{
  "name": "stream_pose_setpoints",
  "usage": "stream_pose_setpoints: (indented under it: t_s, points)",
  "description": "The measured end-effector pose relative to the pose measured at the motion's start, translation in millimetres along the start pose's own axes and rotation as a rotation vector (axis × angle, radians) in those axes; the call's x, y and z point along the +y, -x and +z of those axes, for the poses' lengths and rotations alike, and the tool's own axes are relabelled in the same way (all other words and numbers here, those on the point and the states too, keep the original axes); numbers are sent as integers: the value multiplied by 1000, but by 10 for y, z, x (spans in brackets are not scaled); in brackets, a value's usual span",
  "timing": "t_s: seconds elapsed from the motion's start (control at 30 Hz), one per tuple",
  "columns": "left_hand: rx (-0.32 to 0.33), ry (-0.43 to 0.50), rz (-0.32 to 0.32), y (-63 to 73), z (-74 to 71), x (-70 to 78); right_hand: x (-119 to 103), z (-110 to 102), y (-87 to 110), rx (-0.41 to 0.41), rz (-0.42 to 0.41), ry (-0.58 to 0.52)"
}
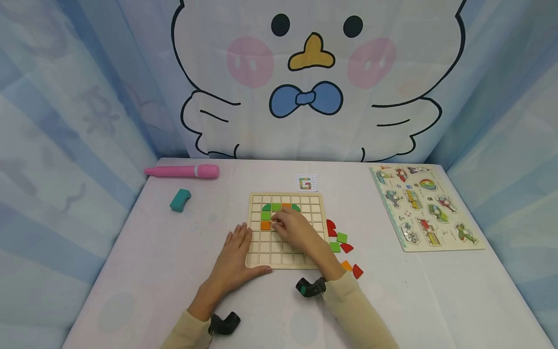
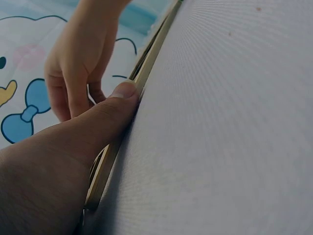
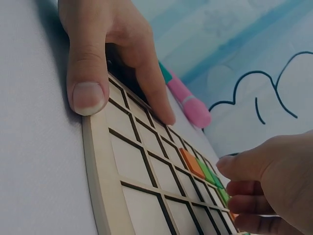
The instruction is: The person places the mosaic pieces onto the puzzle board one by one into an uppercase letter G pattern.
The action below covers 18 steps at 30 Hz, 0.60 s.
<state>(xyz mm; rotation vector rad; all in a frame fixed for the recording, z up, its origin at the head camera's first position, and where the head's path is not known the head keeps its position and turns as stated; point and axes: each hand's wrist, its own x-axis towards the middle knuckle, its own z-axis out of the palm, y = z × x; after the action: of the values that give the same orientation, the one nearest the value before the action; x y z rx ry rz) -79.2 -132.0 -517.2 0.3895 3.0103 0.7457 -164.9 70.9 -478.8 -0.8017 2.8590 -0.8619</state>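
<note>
A wooden grid board (image 1: 261,261) lies on the table, with green and orange tiles set in its upper-left squares. My left hand (image 1: 233,259) steadies its lower-left corner, thumb along the near edge and fingers by the left side. In the right wrist view, the left thumb (image 3: 88,90) presses that rim. Over the board's middle, my right hand (image 1: 296,230) has bent fingers just right of an orange tile (image 1: 265,225) and a green tile (image 1: 266,215). No piece shows in its fingertips, which are partly hidden. Loose red (image 1: 357,271) and green pieces (image 1: 342,237) lie right of the board.
A small pattern card (image 1: 307,183) lies behind the board. At the back left are a pink marker-shaped object (image 1: 183,171) and a teal block (image 1: 180,200). A picture puzzle board (image 1: 425,208) lies on the right. A cartoon curtain hangs behind the table.
</note>
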Motion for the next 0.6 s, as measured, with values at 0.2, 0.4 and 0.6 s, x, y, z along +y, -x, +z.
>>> stream_pose_setpoints:
  t_s: [0.2, 0.4, 0.6]
  points:
    - [-6, -8, -5, 2, -8, 1, 44, -48, 40, 18, 5, 3]
    - [-6, 1, -3, 2, -18, 3, 79, -85, 73, 12, 32, 8]
    - [-10, 6, -4, -5, -9, -1, 124, -175, 118, 17, 78, -5]
